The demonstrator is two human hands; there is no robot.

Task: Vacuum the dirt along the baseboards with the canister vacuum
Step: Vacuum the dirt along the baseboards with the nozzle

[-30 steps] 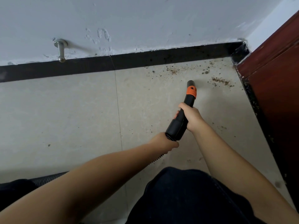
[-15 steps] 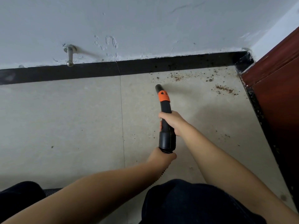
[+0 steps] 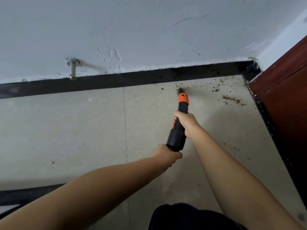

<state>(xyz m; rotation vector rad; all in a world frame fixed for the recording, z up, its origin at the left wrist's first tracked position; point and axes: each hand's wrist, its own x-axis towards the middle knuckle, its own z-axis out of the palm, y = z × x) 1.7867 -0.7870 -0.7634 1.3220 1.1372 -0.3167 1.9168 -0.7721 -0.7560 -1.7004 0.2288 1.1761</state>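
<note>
nozzle: black vacuum nozzle [image 3: 180,120] with orange collar, tip blurred, just short of the baseboard [image 3: 149,78].
right hand: right hand [image 3: 186,122] wraps tight around the nozzle's middle.
left hand: left hand [image 3: 167,154] grips the ribbed hose [image 3: 29,194] at the nozzle's rear end.
dirt: brown dirt [image 3: 230,99] right of the tip, near the baseboard corner.
door stop: metal door stop [image 3: 72,68] above the baseboard, well left.

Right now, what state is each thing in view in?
nozzle: gripped, tip down in the dirt by the baseboard
right hand: grips the nozzle
left hand: grips the hose end
dirt patch: lies on the floor
door stopper: sticks out from the wall
</note>
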